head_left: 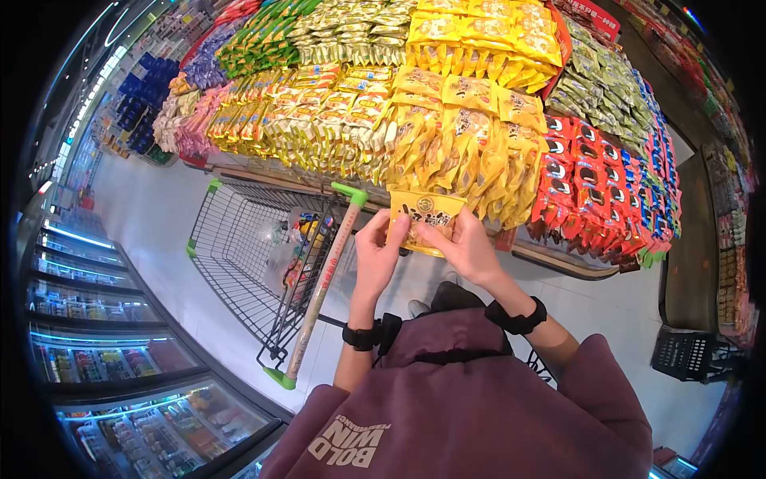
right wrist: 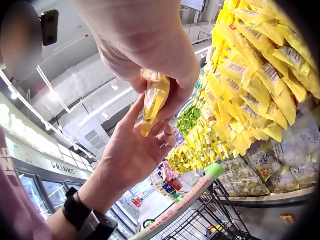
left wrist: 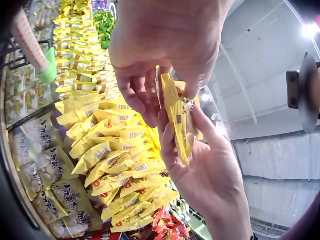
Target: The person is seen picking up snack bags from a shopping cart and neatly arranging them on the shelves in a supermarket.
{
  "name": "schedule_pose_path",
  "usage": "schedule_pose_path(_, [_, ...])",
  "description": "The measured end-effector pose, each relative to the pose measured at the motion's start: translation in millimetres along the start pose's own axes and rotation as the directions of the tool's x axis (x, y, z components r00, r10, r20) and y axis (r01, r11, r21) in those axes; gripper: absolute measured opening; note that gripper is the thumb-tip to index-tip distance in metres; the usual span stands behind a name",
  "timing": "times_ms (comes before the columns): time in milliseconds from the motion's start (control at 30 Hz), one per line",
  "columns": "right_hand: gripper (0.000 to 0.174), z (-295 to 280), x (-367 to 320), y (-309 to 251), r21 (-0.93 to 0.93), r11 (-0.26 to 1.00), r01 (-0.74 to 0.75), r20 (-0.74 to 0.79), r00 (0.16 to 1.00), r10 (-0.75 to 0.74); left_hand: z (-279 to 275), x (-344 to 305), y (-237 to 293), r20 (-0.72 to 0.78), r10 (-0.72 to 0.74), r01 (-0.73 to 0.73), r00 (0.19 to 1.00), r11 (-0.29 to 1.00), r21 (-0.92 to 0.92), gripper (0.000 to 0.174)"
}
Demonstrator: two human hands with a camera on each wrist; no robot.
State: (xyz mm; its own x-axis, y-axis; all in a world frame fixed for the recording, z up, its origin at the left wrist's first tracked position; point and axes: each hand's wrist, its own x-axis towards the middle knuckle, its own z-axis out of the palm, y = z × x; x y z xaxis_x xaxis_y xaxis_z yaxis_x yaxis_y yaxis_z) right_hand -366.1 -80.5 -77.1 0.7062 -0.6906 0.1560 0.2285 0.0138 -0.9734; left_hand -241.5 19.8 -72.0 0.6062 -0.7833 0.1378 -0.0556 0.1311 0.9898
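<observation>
Both hands hold one yellow snack packet in front of the body, its printed face turned up toward the head camera. My left hand grips the packet's left side, thumb on the front and fingers behind. On the other side my right hand pinches it the same way, thumb over the lower front. Seen edge-on in the left wrist view, the packet lies between both hands' thumbs and fingers. In the right wrist view the packet's end shows between the hands.
Just beyond the hands rises a display heaped with yellow packets, with red packets to its right. A shopping cart with goods inside stands at left, its handle near the left forearm. Freezers line the left; a black basket is at right.
</observation>
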Motion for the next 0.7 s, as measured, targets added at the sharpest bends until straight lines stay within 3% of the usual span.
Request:
schedule_pose_path(100, [0.037, -8.9, 5.0, -2.3, -0.071, 0.992, -0.101, -0.03, 0.995, 0.099, 8.7, -0.8, 0.4, 0.003, 0.0, 0.0, 1.0, 0.998, -0.057, 0.027])
schedule_pose_path(200, [0.037, -15.0, 5.2, -18.8, -0.05, 0.996, -0.08, -0.031, 0.996, 0.079, -8.3, 4.6, -13.0, 0.027, -0.05, 0.05, 0.998, 0.999, -0.016, 0.036])
schedule_pose_path(300, [0.037, -29.6, 10.3, -20.8, -0.1, 0.994, -0.042, 0.042, 0.998, 0.046, -31.9, 22.4, -8.8, 0.205, -0.132, 0.162, 0.97, 0.977, -0.137, 0.053])
schedule_pose_path(333, [0.04, -32.3, 12.4, -23.1, -0.118, 0.992, -0.048, 0.043, 0.998, 0.054, -41.8, 28.3, -23.9, 0.214, -0.255, 0.276, 0.943, 0.959, -0.072, 0.051])
schedule_pose_path(433, [0.044, -47.3, 20.4, -43.3, -0.337, 0.936, -0.103, 0.139, 0.978, 0.158, -50.7, 27.2, -68.1, 0.26, -0.571, 0.4, 0.779, 0.771, 0.495, 0.042])
schedule_pose_path(567, [0.044, -66.1, 27.0, -61.4, -0.334, 0.942, 0.033, 0.269, 0.961, 0.062, -44.8, 8.6, -167.7, 0.244, -0.749, 0.459, 0.616, 0.593, 0.662, 0.03])
schedule_pose_path(667, [0.044, -78.0, 32.6, -66.0, -0.333, 0.936, 0.116, 0.316, 0.949, -0.005, -48.8, -6.2, -225.2, 0.137, -0.743, 0.707, 0.655, 0.667, 0.235, 0.031])
schedule_pose_path(700, [0.045, -81.6, 34.9, -68.6, -0.332, 0.936, 0.116, 0.332, 0.943, 0.001, -59.0, -13.8, -249.8, 0.071, -0.801, 0.743, 0.594, 0.58, 0.334, 0.03])
